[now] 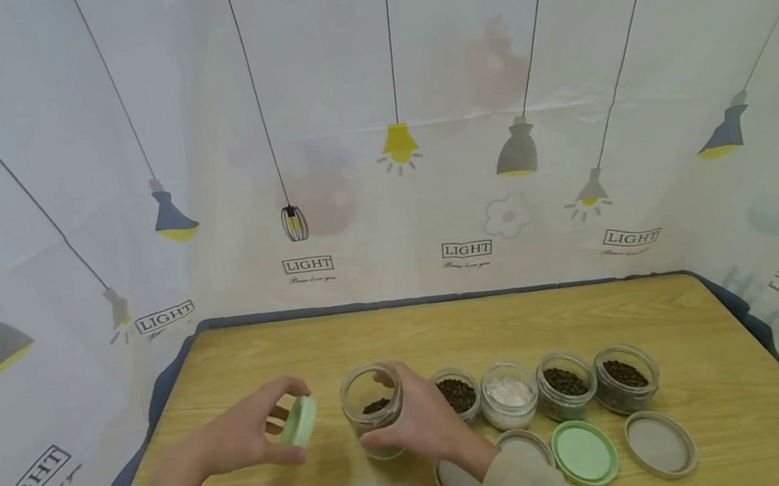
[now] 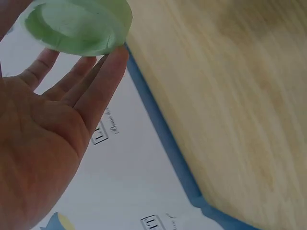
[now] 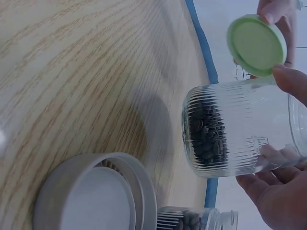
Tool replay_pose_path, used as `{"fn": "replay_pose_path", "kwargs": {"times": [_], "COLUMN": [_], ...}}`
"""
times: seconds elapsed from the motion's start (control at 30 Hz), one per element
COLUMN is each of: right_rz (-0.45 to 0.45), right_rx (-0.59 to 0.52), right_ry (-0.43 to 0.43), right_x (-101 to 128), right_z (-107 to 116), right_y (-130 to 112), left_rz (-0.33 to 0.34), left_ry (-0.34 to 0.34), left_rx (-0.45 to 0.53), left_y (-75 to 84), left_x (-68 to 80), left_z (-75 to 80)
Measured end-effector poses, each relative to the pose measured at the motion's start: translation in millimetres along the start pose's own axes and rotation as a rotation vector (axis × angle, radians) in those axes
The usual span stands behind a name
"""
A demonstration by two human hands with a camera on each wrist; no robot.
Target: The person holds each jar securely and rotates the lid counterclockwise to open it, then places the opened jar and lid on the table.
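My left hand [image 1: 247,431] pinches a pale green round lid [image 1: 298,423] by its edge between thumb and fingers, tilted up on its side over the table. In the right wrist view the same lid [image 3: 256,45] shows its flat face. With my right hand [image 1: 421,417] I grip a ribbed clear glass jar [image 1: 376,423] near its rim. Its mouth is uncovered, and a layer of dark beans [image 3: 207,132] lies at the bottom. The lid is just left of the jar, a gap between them in the head view.
Right of the jar stand several uncovered glass jars: dark beans [image 1: 564,381], white grains [image 1: 509,392], more dark beans [image 1: 623,373]. In front lie a green lid [image 1: 584,453] and grey lids [image 1: 660,443]. A blue edge strip [image 1: 368,306] borders the wooden table [image 1: 263,352].
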State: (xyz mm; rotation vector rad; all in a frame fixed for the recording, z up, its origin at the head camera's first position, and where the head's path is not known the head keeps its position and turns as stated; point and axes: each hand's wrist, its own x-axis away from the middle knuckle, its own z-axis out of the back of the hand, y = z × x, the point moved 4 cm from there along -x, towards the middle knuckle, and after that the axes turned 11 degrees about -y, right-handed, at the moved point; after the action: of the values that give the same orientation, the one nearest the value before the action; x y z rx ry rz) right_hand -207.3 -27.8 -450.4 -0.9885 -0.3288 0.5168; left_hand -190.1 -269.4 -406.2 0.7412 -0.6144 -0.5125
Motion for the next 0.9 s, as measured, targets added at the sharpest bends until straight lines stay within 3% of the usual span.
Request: {"fn": "replay_pose_path", "kwargs": {"times": [0.17, 0.4, 0.7, 0.9], "right_rz": [0.003, -0.004, -0.038, -0.051], "right_rx": [0.037, 0.102, 0.129, 0.134], "right_ry": [0.007, 0.034, 0.061, 0.052], "right_x": [-2.9, -5.8, -5.9, -6.0], "right_z": [0.4, 2.5, 4.7, 5.9], "right_y": [-0.7, -3.4, -1.4, -2.1], "left_rz": [-0.018, -0.017, -0.128, -0.176], "left_ry": [0.011, 0.052, 0.016, -0.005], "left_rx": [0.063, 0.005, 0.179, 0.241], "left_y": [-14.1, -24.9, -29.7, -30.9], "left_x": [-0.6, 0.0, -7.4, -13.9], "left_z": [-16.7, -33.7, -59.1, -75.3]}}
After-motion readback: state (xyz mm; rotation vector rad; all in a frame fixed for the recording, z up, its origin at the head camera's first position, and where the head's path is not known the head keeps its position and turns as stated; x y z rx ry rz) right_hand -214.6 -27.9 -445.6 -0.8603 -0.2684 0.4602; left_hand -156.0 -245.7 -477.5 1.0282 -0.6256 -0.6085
